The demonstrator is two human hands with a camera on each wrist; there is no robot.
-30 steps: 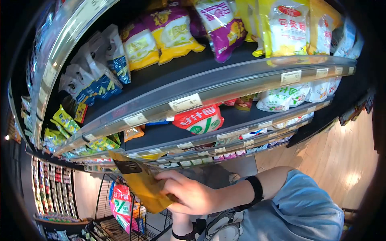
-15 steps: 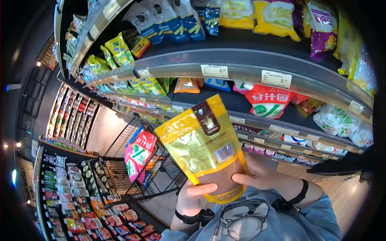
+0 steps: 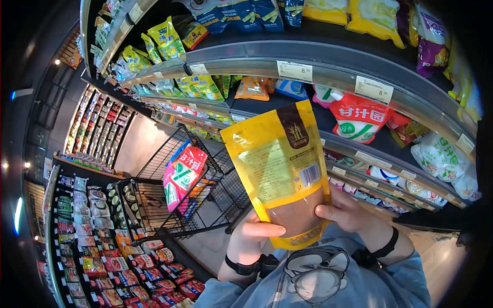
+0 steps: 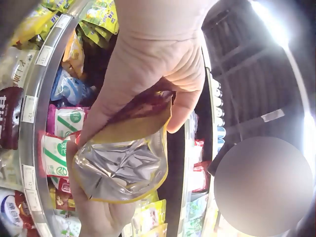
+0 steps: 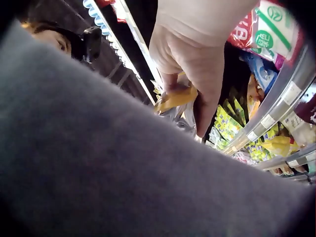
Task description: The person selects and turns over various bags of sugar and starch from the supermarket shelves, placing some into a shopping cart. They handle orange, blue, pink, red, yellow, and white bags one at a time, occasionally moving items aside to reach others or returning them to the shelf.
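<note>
A yellow pouch with a brown label, a barcode and a clear lower window is held up in front of the chest, printed side toward the head view. At its lower left edge the left hand grips it, thumb across the front. The right hand pinches the lower right edge, thumb on the window. From the left wrist view, the left hand wraps around the silvery bottom of the pouch. The right wrist view shows the right hand gripping a yellow edge; a grey sleeve hides much there.
Shelves of bagged goods curve across the top and right, with price tags on their rails. A black wire cart stands at left, holding a red and white bag. Below left is a display of packets.
The head view has swung left toward the cart. The pouch has turned from tilted edgewise to facing the head camera, and both hands now hold its lower sides. Lately it has shifted slightly up and right.
</note>
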